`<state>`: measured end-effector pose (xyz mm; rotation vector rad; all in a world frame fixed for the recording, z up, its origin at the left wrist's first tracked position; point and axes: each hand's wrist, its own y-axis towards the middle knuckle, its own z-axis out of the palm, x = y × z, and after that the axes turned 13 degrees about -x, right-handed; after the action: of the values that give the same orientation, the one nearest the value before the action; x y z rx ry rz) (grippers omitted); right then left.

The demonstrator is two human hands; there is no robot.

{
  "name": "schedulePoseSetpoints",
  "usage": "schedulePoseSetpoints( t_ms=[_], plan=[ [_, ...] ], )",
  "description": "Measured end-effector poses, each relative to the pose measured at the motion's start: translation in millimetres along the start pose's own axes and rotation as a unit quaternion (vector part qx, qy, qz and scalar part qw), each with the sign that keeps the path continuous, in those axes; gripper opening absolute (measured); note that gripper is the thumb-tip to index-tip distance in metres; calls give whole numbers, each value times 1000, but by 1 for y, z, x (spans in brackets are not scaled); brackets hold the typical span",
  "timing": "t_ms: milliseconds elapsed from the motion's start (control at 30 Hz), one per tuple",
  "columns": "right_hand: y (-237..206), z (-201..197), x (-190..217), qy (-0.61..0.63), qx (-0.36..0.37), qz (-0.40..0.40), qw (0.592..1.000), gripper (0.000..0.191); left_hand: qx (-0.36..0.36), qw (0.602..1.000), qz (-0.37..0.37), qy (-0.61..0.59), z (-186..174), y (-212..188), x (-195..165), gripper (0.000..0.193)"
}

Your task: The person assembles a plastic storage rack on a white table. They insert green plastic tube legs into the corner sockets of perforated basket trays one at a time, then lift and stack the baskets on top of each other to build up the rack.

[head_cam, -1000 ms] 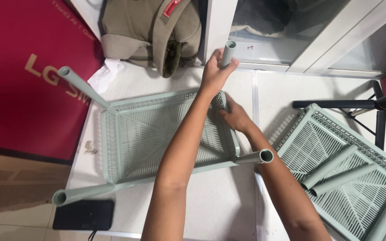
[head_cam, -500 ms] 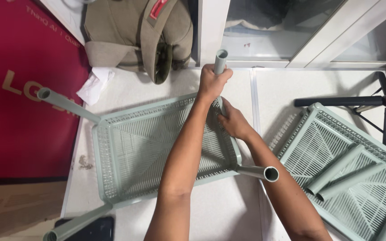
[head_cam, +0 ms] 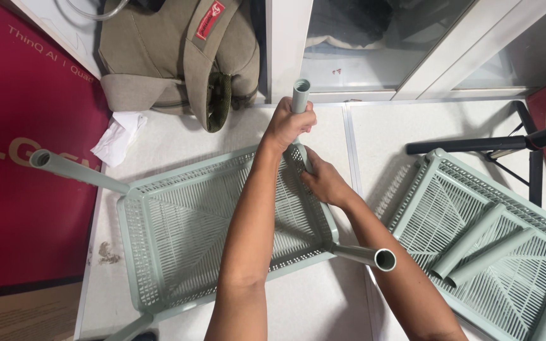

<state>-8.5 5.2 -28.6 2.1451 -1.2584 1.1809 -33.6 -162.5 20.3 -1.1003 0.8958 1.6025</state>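
- Since the earlier frames the green basket tray has slid lower and leftward in view, and the upright tube now stands closer to the middle, with less of it showing above the fist.
- Left hand is wrapped shut around that tube, just under its open top end.
- Right hand is curled against the tray's far corner where the tube meets the rim; its fingers press on the mesh wall, though I cannot tell whether they close right round it.
- Tray lies upside down on the white floor, with more tubes sticking out of its near right and far left corners.
- Judging by the thin mesh, the tray looks light and a bit springy; the tubes look stiff and smooth, so a full fist near the socket gives the surest hold.
- A second tray lies to the right holding loose tubes; a tan bag sits beyond, near a crumpled white tissue.
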Motion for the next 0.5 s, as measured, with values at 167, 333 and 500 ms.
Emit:
schedulePoseSetpoints(
  t_ms=[167, 333, 500],
  plan=[
    [2, 0, 1, 0, 3, 5, 1000, 74, 14, 1000, -23, -17, -1, 1, -4, 23],
    [-3, -2, 11, 2, -2, 8, 1000, 73, -7, 1000, -13, -7, 3, -5, -6, 21],
    [-10, -7, 22, 29, -14, 13, 999, 71, -42, 999, 1, 33, 15, -12, -15, 17]
  ],
)
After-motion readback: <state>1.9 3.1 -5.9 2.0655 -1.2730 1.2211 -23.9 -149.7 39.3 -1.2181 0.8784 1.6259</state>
